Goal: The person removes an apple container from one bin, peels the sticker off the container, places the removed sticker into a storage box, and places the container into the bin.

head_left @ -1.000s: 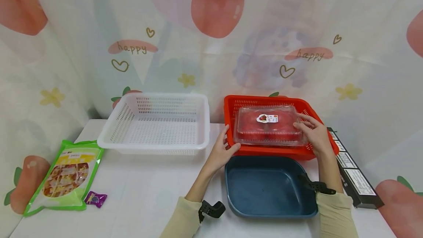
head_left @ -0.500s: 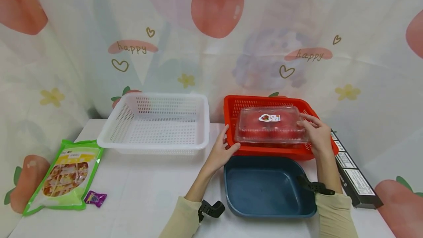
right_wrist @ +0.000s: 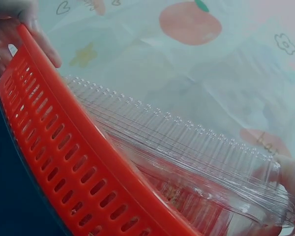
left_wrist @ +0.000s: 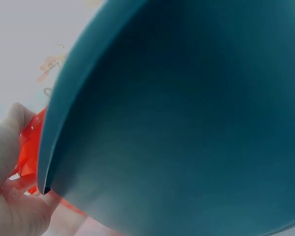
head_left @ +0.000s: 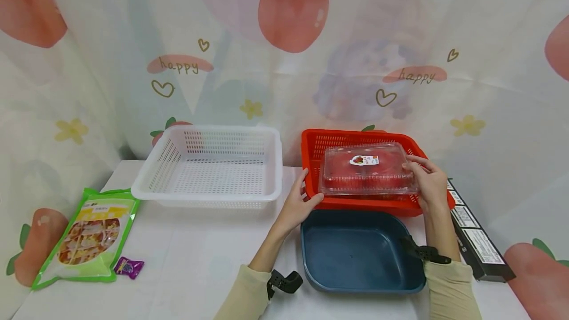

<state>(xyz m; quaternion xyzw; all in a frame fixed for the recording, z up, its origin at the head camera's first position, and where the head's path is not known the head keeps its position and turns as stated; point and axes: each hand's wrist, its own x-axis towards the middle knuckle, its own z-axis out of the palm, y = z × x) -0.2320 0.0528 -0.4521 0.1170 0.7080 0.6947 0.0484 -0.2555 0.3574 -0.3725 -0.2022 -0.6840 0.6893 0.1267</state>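
Pinching the right end of a clear lidded box (head_left: pixel 346 176), the right hand (head_left: pixel 433 185) has its thumb toward the lid and its fingers bent at the far side, open only as far as the box edge between them; the box, with red contents and a white printed label (head_left: pixel 364 160), lies directly to the left of this hand, inside the outline of a red basket (head_left: pixel 355 204), and the right wrist view shows its ridged clear side rising above the basket's rim. Gripping the basket's near left corner, the left hand (head_left: pixel 299 207) is partly open, with its thumb along the front and its fingers bent about the left side, just left of the box. Below and between the two hands, a dark blue tub (head_left: pixel 355 256) stands on the white table (head_left: pixel 186 246), close in front of the basket, and its wall fills much of the left wrist view. To the left of the left hand is a white slotted basket (head_left: pixel 213 174); farther left and nearer the person lie a green food packet (head_left: pixel 89 241) and, just beside it, a small purple wrapped piece (head_left: pixel 129 267), while a long black box (head_left: pixel 482 243) lies to the right of the right forearm
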